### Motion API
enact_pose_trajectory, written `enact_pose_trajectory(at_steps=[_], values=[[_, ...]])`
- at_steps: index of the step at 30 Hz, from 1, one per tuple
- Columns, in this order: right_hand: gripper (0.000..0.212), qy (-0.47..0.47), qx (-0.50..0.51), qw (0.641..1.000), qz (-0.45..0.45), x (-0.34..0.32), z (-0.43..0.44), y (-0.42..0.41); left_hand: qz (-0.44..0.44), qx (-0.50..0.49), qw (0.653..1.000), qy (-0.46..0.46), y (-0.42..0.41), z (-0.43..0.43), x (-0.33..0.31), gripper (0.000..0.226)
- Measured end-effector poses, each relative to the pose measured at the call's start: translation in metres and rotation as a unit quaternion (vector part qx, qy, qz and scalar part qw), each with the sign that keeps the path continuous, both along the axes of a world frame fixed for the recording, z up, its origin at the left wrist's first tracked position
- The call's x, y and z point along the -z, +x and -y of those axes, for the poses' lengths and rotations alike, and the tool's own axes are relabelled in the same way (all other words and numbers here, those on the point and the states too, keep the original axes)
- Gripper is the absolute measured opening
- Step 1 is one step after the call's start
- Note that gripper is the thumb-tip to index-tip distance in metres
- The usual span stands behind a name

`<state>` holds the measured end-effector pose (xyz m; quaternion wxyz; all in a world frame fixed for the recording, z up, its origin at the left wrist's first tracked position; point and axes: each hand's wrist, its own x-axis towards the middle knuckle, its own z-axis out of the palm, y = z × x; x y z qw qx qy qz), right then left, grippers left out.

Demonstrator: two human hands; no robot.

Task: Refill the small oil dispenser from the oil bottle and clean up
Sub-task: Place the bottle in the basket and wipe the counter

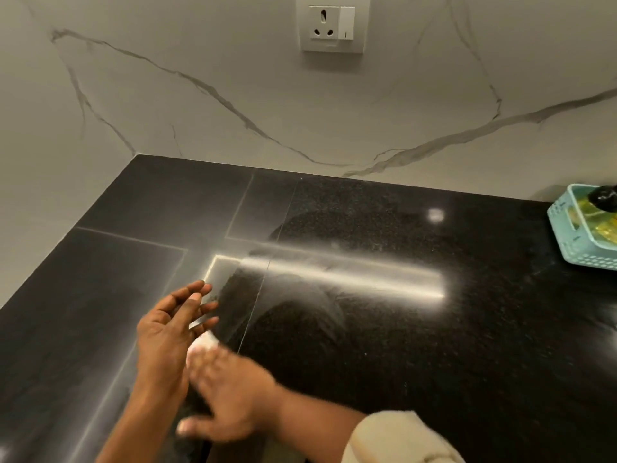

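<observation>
My left hand (167, 332) hovers low over the black counter (384, 329) at the lower left, palm turned right and fingers spread and straight, holding nothing. My right hand (230, 396) is motion-blurred just below it, with its fingers stretched toward the left palm. A small white wad (207, 342), perhaps tissue or cloth, shows between the right fingertips and the left palm. At the far right edge, a teal basket (564, 242) holds a clear container of yellow oil (597, 225) with a black cap (602, 195); it is cut off by the frame. Both hands are far from it.
A marble-patterned wall (233, 95) backs the counter and meets a side wall at the left corner. A wall socket with a switch (332, 23) sits high at centre. Bright light glare streaks across the counter's middle. A beige sleeve (394, 439) covers my right forearm.
</observation>
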<state>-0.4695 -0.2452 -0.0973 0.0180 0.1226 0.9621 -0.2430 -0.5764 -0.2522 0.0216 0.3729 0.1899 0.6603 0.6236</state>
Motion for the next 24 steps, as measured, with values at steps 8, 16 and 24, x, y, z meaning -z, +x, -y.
enact_pose_trajectory(at_steps=[8, 16, 24], values=[[0.099, -0.040, 0.222, 0.974, 0.009, -0.028, -0.134, 0.052, -0.004, 0.019, 1.000, 0.006, 0.006, -0.015, -0.012, 0.025], [0.120, 0.032, 0.575, 0.784, 0.232, -0.026, -0.243, 0.314, 0.003, 0.019, 1.000, -0.006, -0.003, -0.010, -0.002, 0.025], [0.116, 0.002, 0.517, 0.849, 0.107, -0.034, -0.221, 0.166, 0.019, 0.025, 0.999, -0.013, 0.002, -0.003, 0.010, 0.028]])
